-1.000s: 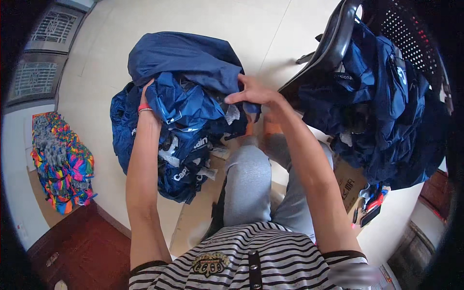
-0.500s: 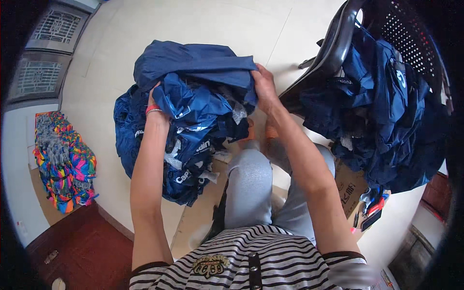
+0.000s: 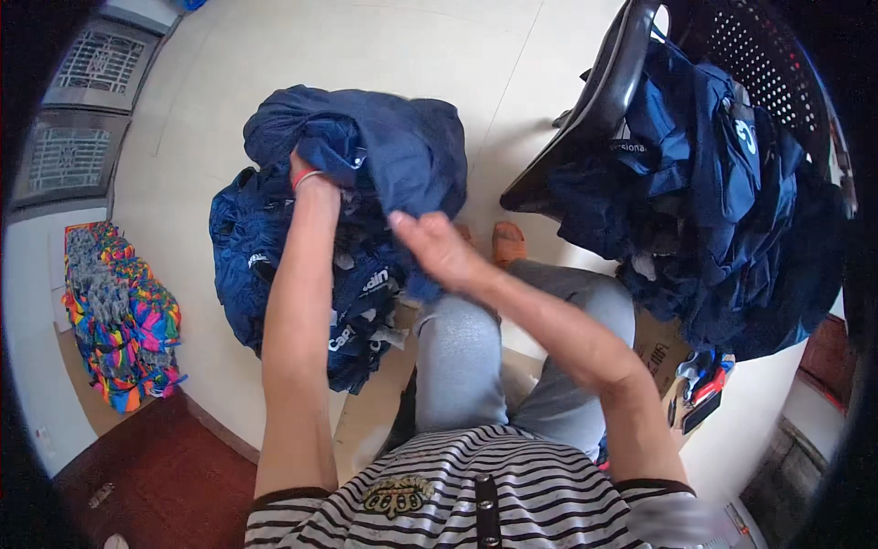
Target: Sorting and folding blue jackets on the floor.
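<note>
I sit with a navy blue garment (image 3: pixel 384 146) held out in front of my knees. My left hand (image 3: pixel 306 178), with a red band at the wrist, is buried in its folds and grips the cloth. My right hand (image 3: pixel 434 247) is below the garment's lower right edge, fingers spread, and seems to hold nothing. Under the garment a heap of navy blue garments with white lettering (image 3: pixel 274 302) lies on the pale floor.
A black plastic chair (image 3: pixel 604 91) at the upper right is draped with more navy garments (image 3: pixel 722 210). A multicoloured cloth pile (image 3: pixel 119 311) lies at the left. A cardboard box (image 3: pixel 658 352) with small tools sits by my right knee. Dark red floor is lower left.
My right hand has let go of the garment's top edge and dropped down toward my knee. The garment has moved left over the heap, my left hand still in it.
</note>
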Demonstrator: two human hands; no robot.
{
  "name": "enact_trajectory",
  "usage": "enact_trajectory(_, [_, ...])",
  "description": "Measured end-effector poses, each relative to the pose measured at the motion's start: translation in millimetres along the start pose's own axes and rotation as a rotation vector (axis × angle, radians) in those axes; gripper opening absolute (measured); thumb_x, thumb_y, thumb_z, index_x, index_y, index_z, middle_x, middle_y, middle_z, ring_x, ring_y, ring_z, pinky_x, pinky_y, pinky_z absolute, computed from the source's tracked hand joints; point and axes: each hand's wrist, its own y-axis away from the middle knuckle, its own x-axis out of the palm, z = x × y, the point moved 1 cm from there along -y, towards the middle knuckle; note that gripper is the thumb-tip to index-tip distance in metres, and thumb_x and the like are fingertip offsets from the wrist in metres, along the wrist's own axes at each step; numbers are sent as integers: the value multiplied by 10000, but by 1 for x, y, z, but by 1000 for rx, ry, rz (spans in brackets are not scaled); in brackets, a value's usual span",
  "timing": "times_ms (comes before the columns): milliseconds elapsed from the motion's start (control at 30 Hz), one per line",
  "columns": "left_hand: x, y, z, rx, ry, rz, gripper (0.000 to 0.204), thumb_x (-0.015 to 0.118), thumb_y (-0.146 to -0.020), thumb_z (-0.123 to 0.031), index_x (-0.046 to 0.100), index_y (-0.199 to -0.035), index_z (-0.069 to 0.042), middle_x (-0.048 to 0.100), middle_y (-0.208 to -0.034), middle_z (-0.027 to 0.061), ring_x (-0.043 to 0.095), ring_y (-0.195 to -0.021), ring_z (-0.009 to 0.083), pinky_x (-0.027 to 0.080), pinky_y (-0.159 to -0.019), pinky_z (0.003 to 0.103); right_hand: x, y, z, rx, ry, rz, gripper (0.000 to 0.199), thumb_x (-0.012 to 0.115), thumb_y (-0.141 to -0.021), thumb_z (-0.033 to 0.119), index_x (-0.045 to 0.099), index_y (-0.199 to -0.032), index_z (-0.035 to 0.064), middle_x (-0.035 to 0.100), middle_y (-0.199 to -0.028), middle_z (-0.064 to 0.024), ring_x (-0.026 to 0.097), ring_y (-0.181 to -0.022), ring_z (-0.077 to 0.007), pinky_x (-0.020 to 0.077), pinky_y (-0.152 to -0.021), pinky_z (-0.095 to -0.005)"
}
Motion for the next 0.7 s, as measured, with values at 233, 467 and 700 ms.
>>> enact_trajectory(233, [28,-59,118,-165,-197,78,401,496,-870,-243,498,-1227,-59,530,-1190,105,498,-1047,239,382,-907,324,8,14,86,-461,109,209,434,457,-925,355,475,-674,2,430,-583,-51,379,-578,-89,366,-488,-295])
enact_trajectory(467, [158,2,218,-368,-865,-53,347,638,-760,-184,619,-1079,-48,637,-1002,134,615,-797,275,488,-696,328,-130,-22,82,-224,-98,-698,357,542,-888,388,540,-667,108,475,-562,55,397,-460,-71,288,-393,-265])
enact_trajectory(700, [30,61,159,107,-1797,-1212,952,772,-602,-252,246,-1365,-34,454,-1254,260,443,-1161,377,384,-960,434,-114,-27,83,-482,-79,-733,332,529,-919,337,507,-664,126,384,-587,103,321,-526,-20,263,-467,-194])
